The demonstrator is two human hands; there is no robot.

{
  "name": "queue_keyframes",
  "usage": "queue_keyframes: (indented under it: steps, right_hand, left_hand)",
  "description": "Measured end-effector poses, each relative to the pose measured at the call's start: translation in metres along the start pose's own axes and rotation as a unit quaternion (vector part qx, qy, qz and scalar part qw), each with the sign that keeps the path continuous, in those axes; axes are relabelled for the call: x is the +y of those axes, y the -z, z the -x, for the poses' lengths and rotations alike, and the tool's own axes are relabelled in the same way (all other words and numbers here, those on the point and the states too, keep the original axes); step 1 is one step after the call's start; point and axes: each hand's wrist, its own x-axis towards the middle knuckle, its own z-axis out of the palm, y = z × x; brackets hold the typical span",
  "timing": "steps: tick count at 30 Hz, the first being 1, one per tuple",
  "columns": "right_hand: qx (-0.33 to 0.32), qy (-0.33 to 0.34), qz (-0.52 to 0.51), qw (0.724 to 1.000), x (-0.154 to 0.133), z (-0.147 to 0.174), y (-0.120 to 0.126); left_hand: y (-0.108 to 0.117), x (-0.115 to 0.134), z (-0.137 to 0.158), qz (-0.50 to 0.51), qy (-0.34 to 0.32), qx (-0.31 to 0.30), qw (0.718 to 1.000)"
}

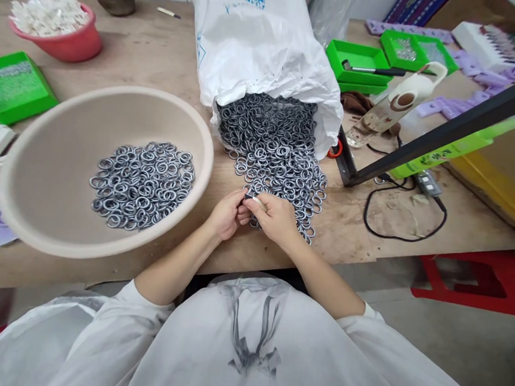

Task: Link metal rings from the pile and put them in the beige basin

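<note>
My two hands meet at the front edge of a heap of grey rings that spills from a white sack. My right hand is closed around a small tool with a pale handle and a dark tip, which points toward my left fingers. My left hand is closed, its fingertips pinched at the tool's dark tip. It seems to hold a single grey ring, mostly hidden by the fingers. Left of my hands stands a wide beige basin with many similar rings in it.
A red bowl of white pieces, a green tray and a metal bowl stand at the left. On the right are a black metal bar, a bottle, green trays and a black cable.
</note>
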Motion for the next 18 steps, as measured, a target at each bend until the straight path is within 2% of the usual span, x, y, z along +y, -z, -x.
queue_keyframes:
  steps: [2,5,6,8,11,14,16,18]
  right_hand:
    - [0.029,-0.024,0.002,0.999,0.006,-0.008,0.008]
    - [0.117,-0.074,0.008,0.990,0.015,-0.016,0.028]
    - [0.133,-0.068,0.006,0.989,0.015,-0.017,0.033]
    - [0.113,-0.038,-0.019,0.993,0.011,-0.014,0.037]
    - [0.028,0.006,-0.092,0.995,0.000,-0.008,0.029]
    - [-0.006,-0.010,-0.147,0.989,0.001,-0.012,0.020]
    - [0.008,-0.045,-0.105,0.993,0.008,-0.021,0.020]
    - [0.007,-0.066,0.016,0.998,0.015,-0.030,0.022]
  left_hand:
    - [0.000,0.001,0.002,-0.016,-0.005,-0.015,1.000]
    - [-0.003,0.000,0.008,-0.040,0.001,-0.059,0.997]
    - [-0.004,0.000,0.010,-0.041,0.002,-0.068,0.997]
    - [-0.005,-0.002,0.011,-0.037,-0.001,-0.070,0.997]
    - [-0.005,-0.005,0.010,-0.039,-0.002,-0.064,0.997]
    - [-0.002,-0.006,0.008,-0.049,0.005,-0.073,0.996]
    - [0.002,-0.004,0.006,-0.055,-0.007,-0.068,0.996]
    - [0.005,-0.001,0.002,-0.052,-0.036,-0.039,0.997]
